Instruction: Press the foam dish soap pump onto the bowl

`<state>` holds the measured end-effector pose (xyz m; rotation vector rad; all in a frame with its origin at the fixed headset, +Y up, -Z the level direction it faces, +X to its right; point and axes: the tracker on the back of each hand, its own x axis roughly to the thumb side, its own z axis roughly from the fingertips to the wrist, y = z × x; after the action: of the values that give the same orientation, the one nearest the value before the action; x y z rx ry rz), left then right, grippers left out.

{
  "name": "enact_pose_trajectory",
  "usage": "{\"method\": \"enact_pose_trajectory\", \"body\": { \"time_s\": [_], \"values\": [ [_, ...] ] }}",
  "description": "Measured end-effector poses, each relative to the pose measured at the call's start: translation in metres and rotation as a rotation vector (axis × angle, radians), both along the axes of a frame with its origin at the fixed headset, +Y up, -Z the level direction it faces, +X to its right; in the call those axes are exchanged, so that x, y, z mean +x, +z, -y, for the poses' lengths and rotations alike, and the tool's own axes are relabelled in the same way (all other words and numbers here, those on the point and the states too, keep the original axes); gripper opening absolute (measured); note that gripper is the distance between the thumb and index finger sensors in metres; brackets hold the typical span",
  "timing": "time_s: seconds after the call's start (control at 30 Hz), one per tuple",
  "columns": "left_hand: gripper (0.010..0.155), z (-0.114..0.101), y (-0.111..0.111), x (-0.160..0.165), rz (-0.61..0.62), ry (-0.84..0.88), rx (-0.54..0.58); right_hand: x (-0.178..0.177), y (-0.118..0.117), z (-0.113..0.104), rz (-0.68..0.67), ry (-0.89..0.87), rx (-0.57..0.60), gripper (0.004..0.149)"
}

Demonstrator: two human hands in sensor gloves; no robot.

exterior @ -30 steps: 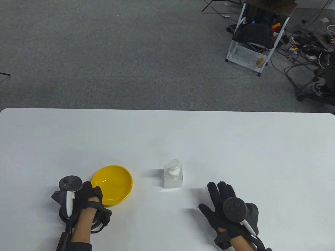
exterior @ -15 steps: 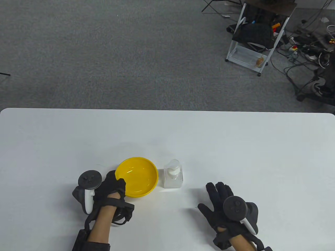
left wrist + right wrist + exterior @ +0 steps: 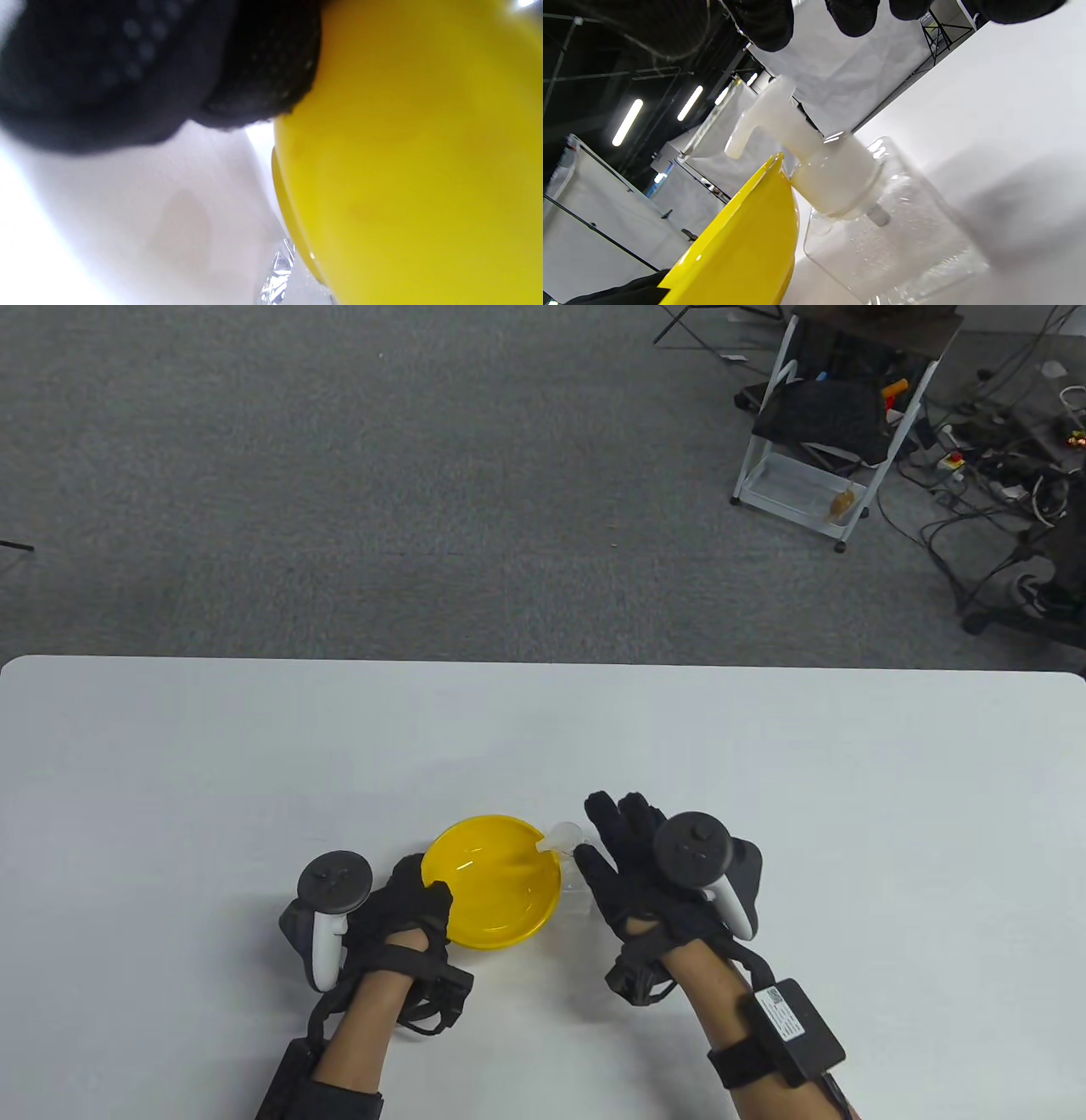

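The yellow bowl [image 3: 492, 882] sits on the white table [image 3: 764, 780], tilted, with its right rim against the clear soap bottle [image 3: 882, 241]. In the right wrist view the white pump nozzle [image 3: 742, 135] points over the bowl's rim [image 3: 755, 220]. My left hand [image 3: 424, 895] grips the bowl's near-left rim; its fingers [image 3: 258, 63] press the bowl's outer wall [image 3: 403, 169]. My right hand [image 3: 615, 840] hovers open just above the pump head [image 3: 776, 97], its fingertips [image 3: 768, 21] apart from it. It hides most of the bottle in the table view, where only the nozzle [image 3: 560, 838] shows.
The table's far edge [image 3: 543, 663] lies well beyond the hands. A white wire cart [image 3: 814, 432] and cables stand on the grey floor at the far right.
My left hand slid the bowl to the right until its rim met the bottle under the nozzle. My right hand moved forward and left from the table's front to above the pump.
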<state>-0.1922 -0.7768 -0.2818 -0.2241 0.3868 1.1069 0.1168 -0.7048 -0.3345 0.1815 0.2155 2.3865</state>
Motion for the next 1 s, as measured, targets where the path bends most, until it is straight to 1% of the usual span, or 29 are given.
{"method": "enact_pose_trajectory", "body": {
  "time_s": [0.13,0.23,0.33,0.43,0.57,0.67,0.87,1.0],
  "values": [
    [0.058,0.001,0.000,0.000,0.006,-0.001,0.002,-0.014,-0.019,0.006,0.012,0.047,-0.045,0.066],
    [0.058,0.000,0.000,0.000,0.008,0.004,0.003,-0.018,-0.025,0.014,0.017,0.008,-0.099,0.064],
    [0.058,0.000,0.001,-0.001,0.008,-0.001,0.009,-0.019,-0.026,0.018,0.022,-0.044,-0.108,0.062],
    [0.058,0.000,0.001,0.000,0.011,0.016,0.006,-0.019,-0.026,0.018,0.002,-0.011,-0.110,0.063],
    [0.058,-0.001,0.002,0.000,0.013,0.025,0.003,-0.021,-0.025,0.019,-0.007,-0.024,-0.112,0.063],
    [0.059,-0.001,0.001,0.000,0.014,0.028,0.003,-0.022,-0.025,0.019,-0.011,0.004,-0.117,0.063],
    [0.058,-0.002,0.002,0.000,0.014,0.027,-0.001,-0.022,-0.027,0.025,-0.014,-0.036,-0.143,0.062],
    [0.058,-0.002,0.002,0.000,0.013,0.026,0.001,-0.021,-0.027,0.030,-0.013,-0.065,-0.138,0.061]
  ]
}}
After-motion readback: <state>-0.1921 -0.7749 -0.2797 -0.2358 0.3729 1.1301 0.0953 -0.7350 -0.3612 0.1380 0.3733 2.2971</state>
